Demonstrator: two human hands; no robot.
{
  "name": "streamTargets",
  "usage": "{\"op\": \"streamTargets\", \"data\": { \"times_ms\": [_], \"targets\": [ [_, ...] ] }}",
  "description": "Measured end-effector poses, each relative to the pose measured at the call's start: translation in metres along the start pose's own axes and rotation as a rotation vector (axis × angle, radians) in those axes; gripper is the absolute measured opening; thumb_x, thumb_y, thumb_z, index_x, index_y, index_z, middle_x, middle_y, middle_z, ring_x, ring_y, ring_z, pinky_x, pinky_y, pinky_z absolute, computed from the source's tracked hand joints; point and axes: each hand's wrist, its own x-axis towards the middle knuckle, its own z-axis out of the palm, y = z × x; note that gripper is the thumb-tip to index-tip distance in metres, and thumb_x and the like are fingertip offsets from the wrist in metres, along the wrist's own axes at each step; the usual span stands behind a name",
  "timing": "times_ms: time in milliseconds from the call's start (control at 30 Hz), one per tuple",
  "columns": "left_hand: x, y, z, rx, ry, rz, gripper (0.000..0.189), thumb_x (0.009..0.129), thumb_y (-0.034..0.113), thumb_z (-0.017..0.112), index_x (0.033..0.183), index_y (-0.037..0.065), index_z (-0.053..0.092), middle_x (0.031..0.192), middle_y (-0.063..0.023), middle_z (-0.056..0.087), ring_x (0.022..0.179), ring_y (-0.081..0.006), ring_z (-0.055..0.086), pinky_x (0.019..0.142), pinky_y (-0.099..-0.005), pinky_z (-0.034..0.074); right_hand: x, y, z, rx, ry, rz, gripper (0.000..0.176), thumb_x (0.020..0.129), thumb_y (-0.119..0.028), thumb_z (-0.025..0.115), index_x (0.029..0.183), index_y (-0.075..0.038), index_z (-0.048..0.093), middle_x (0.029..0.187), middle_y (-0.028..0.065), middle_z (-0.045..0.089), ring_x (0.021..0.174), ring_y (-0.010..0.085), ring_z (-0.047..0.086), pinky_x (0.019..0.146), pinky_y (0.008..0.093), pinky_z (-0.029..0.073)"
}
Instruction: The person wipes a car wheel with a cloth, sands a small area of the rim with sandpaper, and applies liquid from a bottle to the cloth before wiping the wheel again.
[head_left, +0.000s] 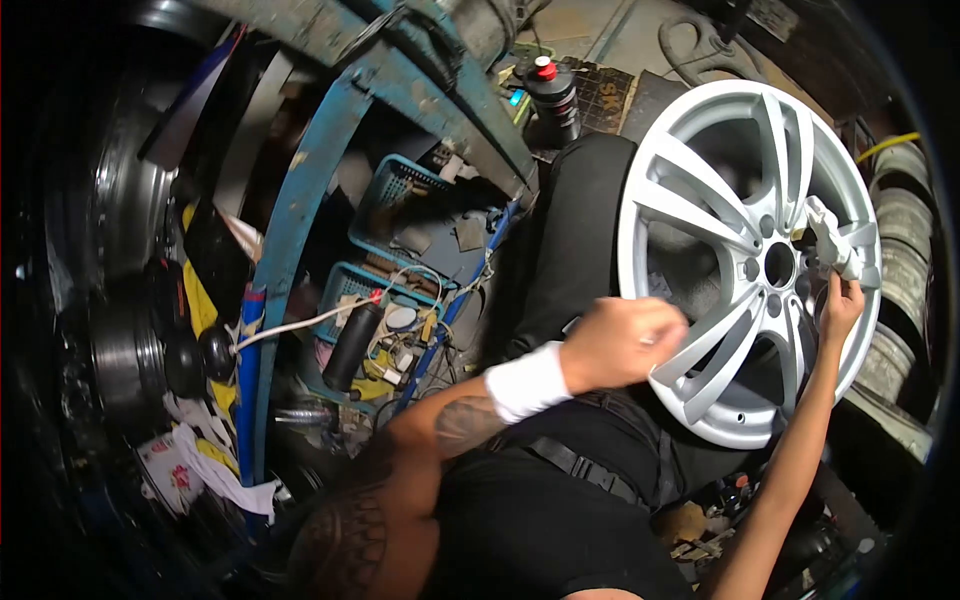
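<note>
A silver multi-spoke car wheel rim (pixel 705 205) leans tilted across my lap, with no tyre on it. My left hand (pixel 625 340), above a white wristband (pixel 526 383), is closed in a fist at the lower left edge of the rim. It is slightly blurred, and whatever its fingers may hold is hidden. On the right side of the rim, my right hand (pixel 842 305) pinches a crumpled white cloth (pixel 832 238). The cloth lies against the spokes near the hub.
A dark bottle with a red cap (pixel 553 100) stands beyond my knee. To the left, a blue metal frame (pixel 315 200) surrounds blue baskets (pixel 395 172) of tools and small parts. A white cable (pixel 300 325) crosses there. More rims (pixel 900 235) are stacked at the right.
</note>
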Motion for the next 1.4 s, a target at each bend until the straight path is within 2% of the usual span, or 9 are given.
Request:
{"op": "streamTargets", "data": {
  "times_ms": [100, 333, 467, 733, 867, 967, 1067, 1233, 1400],
  "targets": [
    [-0.026, -0.039, -0.079, -0.074, 0.018, -0.489, 0.020, 0.095, 0.018, 0.073, 0.090, -0.001, 0.072, 0.080, -0.0017, 0.070, 0.075, -0.0038, 0.060, 0.066, -0.0247, 0.049, -0.051, -0.006, -0.008, 0.083, -0.033, 0.051, 0.027, 0.099, -0.005, 0.062, 0.121, 0.010, 0.067, 0.105, 0.0048, 0.069, 0.092, 0.0105, 0.060, 0.078, 0.0258, 0.047],
    [-0.181, -0.272, -0.240, 0.958, 0.133, -0.794, 0.025, 0.091, 0.011, 0.065, 0.115, 0.003, 0.067, 0.101, -0.0252, 0.073, 0.099, -0.0462, 0.068, 0.089, -0.0529, 0.053, -0.111, -0.093, 0.020, 0.121, -0.230, 0.142, 0.041, 0.098, -0.004, 0.062, 0.137, 0.009, 0.057, 0.116, 0.0100, 0.068, 0.105, 0.0150, 0.063, 0.092, 0.0303, 0.050],
    [-0.161, -0.288, -0.277, 0.965, 0.563, -1.012, 0.050, 0.089, 0.007, 0.063, 0.136, -0.006, 0.052, 0.124, -0.0339, 0.065, 0.118, -0.0489, 0.063, 0.106, -0.0484, 0.047, -0.123, -0.123, 0.030, -0.012, -0.190, 0.111, 0.035, 0.095, -0.002, 0.064, 0.128, 0.008, 0.062, 0.117, 0.0140, 0.069, 0.114, 0.0216, 0.064, 0.102, 0.0339, 0.047],
    [-0.145, -0.347, -0.318, 1.041, 0.293, -1.515, 0.033, 0.087, 0.014, 0.073, 0.114, -0.004, 0.071, 0.125, -0.0297, 0.068, 0.118, -0.0410, 0.068, 0.099, -0.0441, 0.056, -0.127, -0.152, 0.041, -0.197, -0.156, 0.021, 0.030, 0.090, 0.001, 0.064, 0.120, 0.006, 0.067, 0.124, 0.0175, 0.070, 0.116, 0.0282, 0.066, 0.104, 0.0378, 0.048],
    [-0.152, -0.326, -0.333, 1.169, 0.189, -1.405, 0.036, 0.086, 0.026, 0.079, 0.114, 0.003, 0.075, 0.117, -0.0211, 0.074, 0.112, -0.0358, 0.072, 0.095, -0.0448, 0.058, -0.131, -0.160, 0.045, -0.170, -0.154, 0.046, 0.030, 0.090, 0.001, 0.065, 0.119, 0.003, 0.068, 0.134, 0.0166, 0.067, 0.124, 0.0301, 0.063, 0.109, 0.0400, 0.046],
    [-0.174, -0.329, -0.390, 1.397, -0.454, -0.721, 0.030, 0.091, 0.040, 0.066, 0.091, 0.014, 0.082, 0.101, -0.0159, 0.076, 0.095, -0.0397, 0.073, 0.088, -0.0489, 0.056, -0.138, -0.172, 0.041, -0.292, -0.086, -0.034, 0.028, 0.086, 0.002, 0.065, 0.114, 0.001, 0.070, 0.135, 0.0177, 0.066, 0.126, 0.0329, 0.062, 0.109, 0.0413, 0.046],
    [-0.158, -0.291, -0.387, 0.917, 0.337, -0.881, 0.033, 0.090, 0.033, 0.074, 0.097, 0.002, 0.079, 0.093, -0.0212, 0.077, 0.088, -0.0335, 0.075, 0.079, -0.0411, 0.056, -0.140, -0.188, 0.036, -0.276, -0.009, -0.052, 0.025, 0.086, 0.001, 0.066, 0.111, 0.000, 0.072, 0.134, 0.0189, 0.066, 0.127, 0.0335, 0.062, 0.109, 0.0417, 0.046],
    [-0.043, -0.112, -0.259, 0.193, 0.228, -0.670, 0.017, 0.100, 0.021, 0.070, 0.100, 0.005, 0.062, 0.085, -0.0013, 0.063, 0.075, -0.0071, 0.055, 0.070, -0.0232, 0.043, -0.161, -0.215, 0.038, -0.026, 0.059, -0.022, 0.020, 0.086, 0.004, 0.064, 0.104, 0.001, 0.074, 0.105, 0.0155, 0.075, 0.100, 0.0269, 0.071, 0.091, 0.0351, 0.054],
    [0.010, 0.015, -0.108, -0.077, -0.428, -0.367, 0.023, 0.079, 0.016, 0.084, 0.088, 0.005, 0.066, 0.081, -0.0054, 0.068, 0.071, -0.0123, 0.064, 0.067, -0.0250, 0.050, -0.188, -0.273, 0.043, 0.543, -0.583, 0.419, 0.041, 0.085, -0.004, 0.079, 0.125, 0.001, 0.069, 0.111, 0.0116, 0.074, 0.094, 0.0183, 0.069, 0.089, 0.0326, 0.056]
  ]
}}
